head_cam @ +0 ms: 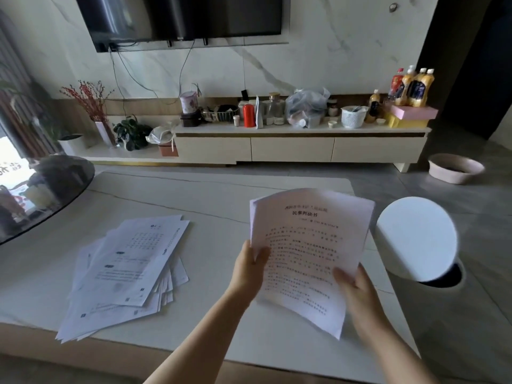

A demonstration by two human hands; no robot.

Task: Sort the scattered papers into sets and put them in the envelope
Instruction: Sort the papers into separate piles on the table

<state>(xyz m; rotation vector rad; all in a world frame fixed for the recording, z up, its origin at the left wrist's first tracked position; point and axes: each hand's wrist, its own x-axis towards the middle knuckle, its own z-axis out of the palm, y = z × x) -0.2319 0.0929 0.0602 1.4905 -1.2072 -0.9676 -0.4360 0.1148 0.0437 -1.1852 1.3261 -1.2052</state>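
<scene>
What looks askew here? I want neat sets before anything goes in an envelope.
The pile of papers on the table is fanned out, its sheets skewed with corners poking past each other. The held papers, gripped by the left hand and right hand, have slipped edges too.

Two hands: left hand (249, 268), right hand (357, 289). Two lots of papers: one held sheaf (307, 245), one loose pile (124, 275) on the table (194, 206); sheet count indeterminable. One television (180, 18). One bin (418, 245). One floor basin (455, 168). One white basket (352, 116). One red canister (249, 115).
</scene>
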